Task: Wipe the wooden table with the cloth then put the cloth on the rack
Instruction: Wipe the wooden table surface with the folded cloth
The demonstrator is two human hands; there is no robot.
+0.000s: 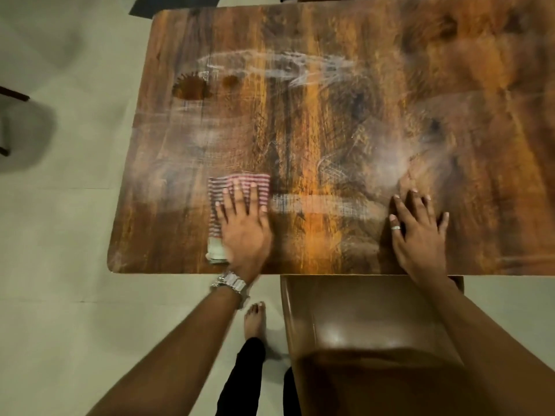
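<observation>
A folded red-and-white striped cloth [217,192] lies on the wooden table [330,121] near its front left part. My left hand [244,223] presses flat on the cloth with fingers spread, a watch on the wrist. My right hand [417,232] rests flat on the bare tabletop at the front right, fingers apart, a ring on one finger, holding nothing. White smears [285,66] and a dark wet stain [190,88] mark the far left half of the table. A pale streak runs on the wood just right of the cloth. No rack is in view.
A brown chair [369,331] stands tucked against the table's front edge, under my right arm. My bare foot [255,321] is on the pale tiled floor beside it. Another chair's edge [13,97] shows at far left.
</observation>
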